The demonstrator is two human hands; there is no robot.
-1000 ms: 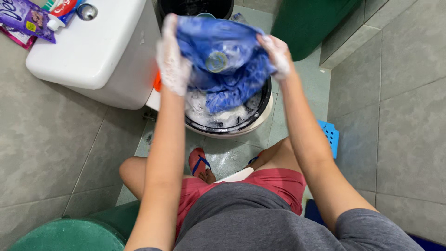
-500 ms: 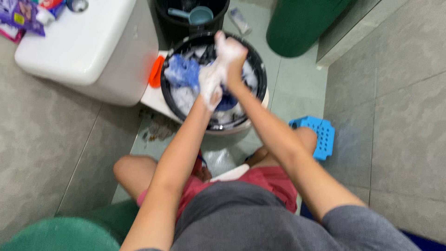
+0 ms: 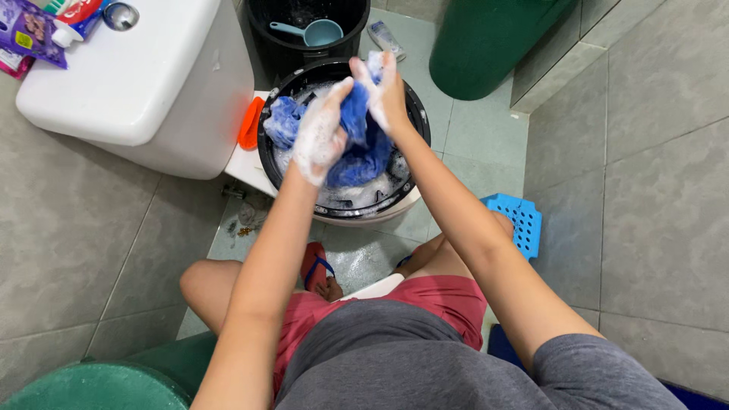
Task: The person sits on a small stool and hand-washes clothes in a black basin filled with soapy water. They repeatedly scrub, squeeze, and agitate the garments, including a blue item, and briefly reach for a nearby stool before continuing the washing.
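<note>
Blue cloth (image 3: 357, 144) bunched between soapy left hand (image 3: 319, 137) and right hand (image 3: 383, 95), both clenched on it, above the black basin (image 3: 414, 163) (suds inside); rubbing works best kept low over water.

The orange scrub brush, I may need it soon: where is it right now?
The orange scrub brush lies in the head view, left of the black basin, wedged between it and the white toilet tank.

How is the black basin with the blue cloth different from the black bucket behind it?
The black basin holds soapy foam and the blue cloth; the black bucket holds a light blue dipper. The left hand and right hand work over the basin; nobody touches the bucket. Both are round and black.
</note>
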